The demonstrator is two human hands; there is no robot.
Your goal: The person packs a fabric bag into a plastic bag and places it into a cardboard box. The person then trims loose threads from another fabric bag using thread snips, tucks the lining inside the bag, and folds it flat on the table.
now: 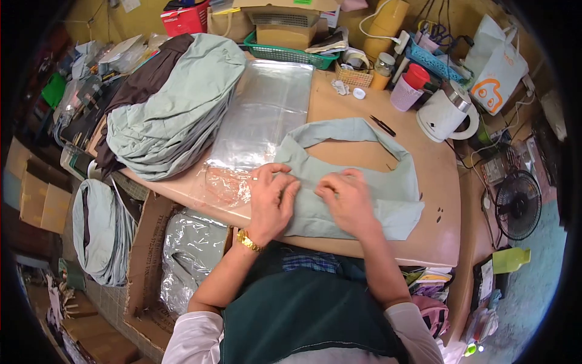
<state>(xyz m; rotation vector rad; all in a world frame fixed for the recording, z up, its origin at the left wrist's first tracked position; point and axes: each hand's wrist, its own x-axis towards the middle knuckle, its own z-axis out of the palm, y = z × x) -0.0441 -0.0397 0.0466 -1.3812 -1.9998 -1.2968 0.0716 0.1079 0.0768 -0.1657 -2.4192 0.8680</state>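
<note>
A pale grey-green cloth bag (388, 212) with a wide loop strap lies flat on the table, under both hands. My left hand (273, 197) rests on its left part, the fingers curled and closed at the fabric. My right hand (348, 200) is over the middle of the bag, thumb and fingers pinched together and a little blurred. Whether anything small is in that pinch is hidden. Beyond the strap lies a pair of black thread snips (382, 125).
Clear plastic sleeves (264, 109) lie left of the bag, beside a tall pile of similar cloth (182, 103). A cardboard box (142, 267) with plastic-wrapped pieces stands below the table's left edge. A white kettle (445, 112), a pink cup (407, 94) and a black fan (518, 205) are at the right.
</note>
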